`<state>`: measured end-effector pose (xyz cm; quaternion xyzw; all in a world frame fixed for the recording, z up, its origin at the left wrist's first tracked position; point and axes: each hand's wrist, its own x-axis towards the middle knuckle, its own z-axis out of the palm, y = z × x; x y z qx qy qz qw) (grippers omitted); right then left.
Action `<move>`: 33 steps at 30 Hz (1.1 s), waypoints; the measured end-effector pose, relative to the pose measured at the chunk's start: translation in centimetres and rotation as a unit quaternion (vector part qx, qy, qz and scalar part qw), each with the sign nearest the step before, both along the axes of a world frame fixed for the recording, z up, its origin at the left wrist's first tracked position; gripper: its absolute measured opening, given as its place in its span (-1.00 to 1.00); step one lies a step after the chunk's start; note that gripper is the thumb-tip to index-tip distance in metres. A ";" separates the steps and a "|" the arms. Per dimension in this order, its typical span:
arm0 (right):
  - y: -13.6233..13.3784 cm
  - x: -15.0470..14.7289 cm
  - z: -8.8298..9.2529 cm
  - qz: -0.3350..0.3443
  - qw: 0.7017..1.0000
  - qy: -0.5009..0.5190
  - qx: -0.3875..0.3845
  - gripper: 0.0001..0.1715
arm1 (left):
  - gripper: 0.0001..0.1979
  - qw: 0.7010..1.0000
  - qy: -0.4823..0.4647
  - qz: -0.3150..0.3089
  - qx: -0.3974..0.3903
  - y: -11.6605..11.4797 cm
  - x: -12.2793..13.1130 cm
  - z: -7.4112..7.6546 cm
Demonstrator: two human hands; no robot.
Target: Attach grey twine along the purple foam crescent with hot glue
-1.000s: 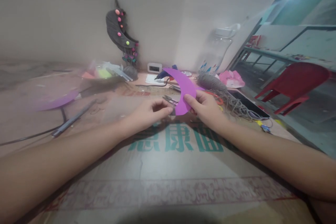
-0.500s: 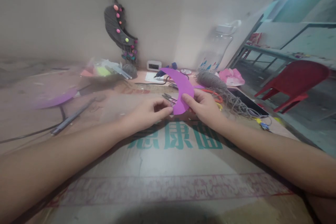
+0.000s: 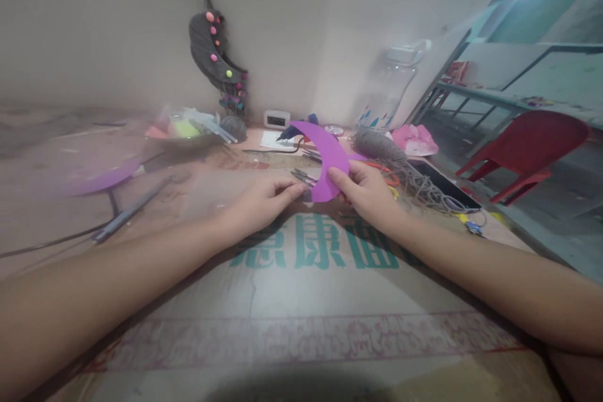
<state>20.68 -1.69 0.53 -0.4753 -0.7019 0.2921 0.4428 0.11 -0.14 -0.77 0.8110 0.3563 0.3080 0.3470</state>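
Observation:
A purple paper crescent (image 3: 330, 154) stands tilted above the printed sheet, held near its lower end by my right hand (image 3: 365, 191), thumb in front and fingers behind. My left hand (image 3: 277, 195) is closed in a pinch just left of the crescent's lower tip. A small greyish bit shows by its fingertips, too small to name. Behind the hands lie scissors with metal blades (image 3: 304, 177). Orange handles (image 3: 384, 169) show partly behind my right hand. A dark-blue glue gun (image 3: 287, 132) rests behind the crescent's upper tip.
Grey yarn (image 3: 379, 143) trails beside a dark phone-like slab (image 3: 440, 183) at right. A clear bottle (image 3: 389, 88) and a small white clock (image 3: 277, 119) stand by the wall. A bowl of coloured pieces (image 3: 181, 132) and a grey stick (image 3: 134, 210) are at left. A decorated grey crescent (image 3: 207, 44) hangs above.
My left fingertips have moved slightly up and left, off the crescent's lower corner, and pinch more tightly. My right hand keeps its hold on the crescent, which has barely shifted.

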 end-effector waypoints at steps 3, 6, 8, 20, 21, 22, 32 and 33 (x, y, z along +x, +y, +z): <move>0.0 0.0 0.0 -0.003 1.000 -0.002 0.000 -0.60 | -0.64 0.999 -0.024 0.010 -0.030 0.3 0.0 -0.2; -0.1 0.1 0.0 0.000 1.000 0.000 0.002 -0.59 | -0.66 0.996 -0.043 0.021 -0.074 0.6 -0.1 -0.4; -0.1 0.0 0.0 0.004 1.000 0.003 0.004 -0.58 | -0.67 0.992 -0.061 0.023 -0.104 0.6 0.0 -0.5; -0.1 0.0 0.0 0.009 0.998 0.040 0.043 -0.62 | -0.76 0.934 -0.252 0.116 -0.225 0.7 0.5 0.1; 0.0 0.0 -0.1 0.006 0.998 0.044 0.050 -0.65 | -0.76 0.933 -0.251 0.115 -0.231 0.6 0.5 0.1; 0.0 0.0 -0.2 0.000 0.997 0.047 0.061 -0.68 | -0.74 0.933 -0.248 0.115 -0.234 0.5 0.5 0.2; 0.2 3.0 0.3 0.125 0.804 -0.355 0.461 -0.85 | -0.77 0.965 -0.194 0.055 -0.168 0.8 0.1 -0.1; 0.2 3.2 0.4 0.137 0.769 -0.389 0.488 -0.83 | -0.79 0.967 -0.191 0.044 -0.163 0.8 0.1 -0.1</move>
